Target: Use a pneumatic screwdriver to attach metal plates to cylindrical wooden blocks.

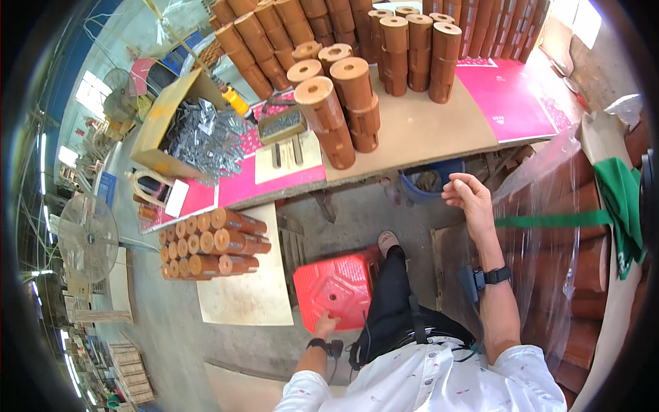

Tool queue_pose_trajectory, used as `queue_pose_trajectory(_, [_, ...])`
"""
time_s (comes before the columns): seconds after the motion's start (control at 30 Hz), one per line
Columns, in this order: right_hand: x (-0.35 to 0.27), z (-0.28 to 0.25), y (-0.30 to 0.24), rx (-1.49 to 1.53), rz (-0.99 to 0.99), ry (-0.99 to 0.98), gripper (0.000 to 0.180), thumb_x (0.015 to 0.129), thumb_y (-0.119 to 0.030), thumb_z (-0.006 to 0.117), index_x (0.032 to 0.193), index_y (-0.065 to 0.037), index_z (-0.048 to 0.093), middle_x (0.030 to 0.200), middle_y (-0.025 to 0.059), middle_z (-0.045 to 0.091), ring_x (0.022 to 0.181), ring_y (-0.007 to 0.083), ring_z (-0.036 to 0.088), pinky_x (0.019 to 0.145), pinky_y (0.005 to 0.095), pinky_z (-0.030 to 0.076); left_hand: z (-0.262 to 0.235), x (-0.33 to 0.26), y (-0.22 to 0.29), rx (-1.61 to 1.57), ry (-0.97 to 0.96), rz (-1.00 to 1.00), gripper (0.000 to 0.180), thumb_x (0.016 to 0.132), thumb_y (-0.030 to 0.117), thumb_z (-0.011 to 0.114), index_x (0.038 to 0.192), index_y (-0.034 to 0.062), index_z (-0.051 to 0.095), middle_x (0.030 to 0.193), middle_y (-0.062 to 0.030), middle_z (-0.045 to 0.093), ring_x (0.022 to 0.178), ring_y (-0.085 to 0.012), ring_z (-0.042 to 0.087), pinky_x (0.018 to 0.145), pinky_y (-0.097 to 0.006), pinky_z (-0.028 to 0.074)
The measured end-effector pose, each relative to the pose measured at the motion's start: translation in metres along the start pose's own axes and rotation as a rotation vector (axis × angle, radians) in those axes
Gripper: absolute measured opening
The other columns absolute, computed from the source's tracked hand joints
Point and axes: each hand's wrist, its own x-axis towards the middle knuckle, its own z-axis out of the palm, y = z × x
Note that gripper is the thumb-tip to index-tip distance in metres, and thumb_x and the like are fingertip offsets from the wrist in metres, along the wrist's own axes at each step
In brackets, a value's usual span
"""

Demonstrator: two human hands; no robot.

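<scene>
A red plastic stool (322,285) with a small hole in its seat stands on the floor beside my legs. At its near edge my left hand (325,324) is closed on the rim; part of the fingers is hidden. My right hand (468,196) is raised in the air on the right, fingers loosely bent and apart, with nothing in it. It is nearest to a blue tub (429,193) under the table edge and the plastic-wrapped stack of brown cylinders (549,254). Each wrist has a dark band with a small device.
Upright brown wooden cylinders (336,120) stand in clusters on the table (412,130). At its left are a cardboard box (147,141) of metal parts, a small parts tray (281,126) and a yellow-handled screwdriver (235,101). More cylinders (209,244) lie stacked lower left. A green strap (549,219) crosses the right-hand stack.
</scene>
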Motion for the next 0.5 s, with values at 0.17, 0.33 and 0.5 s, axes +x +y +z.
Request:
queue_pose_trajectory(0.17, [0.078,0.023,0.008,0.029,-0.005,-0.015,0.023,0.096,-0.018,0.055,0.111,0.000,0.060,0.091,0.0078,0.066,0.080,0.0139,0.064,0.071,0.0253,0.051,-0.003,0.005,-0.016,-0.018,0.007,-0.081,0.072,0.076,0.042,0.071,0.133,0.0042,0.050,0.128,-0.0219,0.056,0.121,-0.0344,0.053,0.100,-0.040,0.042])
queue_pose_trajectory(0.33, [0.160,0.039,0.020,-0.028,0.043,-0.027,0.027,0.096,-0.019,0.055,0.113,0.002,0.058,0.092,0.0097,0.066,0.081,0.0152,0.064,0.073,0.0251,0.052,0.005,0.031,-0.027,-0.173,0.029,-0.084,0.060,0.074,0.039,0.072,0.120,0.0026,0.059,0.113,-0.0177,0.064,0.104,-0.0319,0.060,0.088,-0.039,0.048])
queue_pose_trajectory(0.5, [0.208,0.028,0.013,-0.128,0.085,-0.023,0.026,0.097,-0.019,0.053,0.112,0.002,0.058,0.092,0.0098,0.065,0.082,0.0157,0.064,0.073,0.0257,0.052,-0.016,0.017,0.054,-0.022,-0.213,0.480,0.041,0.083,0.024,0.066,0.120,0.0062,0.058,0.099,-0.0079,0.067,0.088,-0.0247,0.063,0.076,-0.039,0.052])
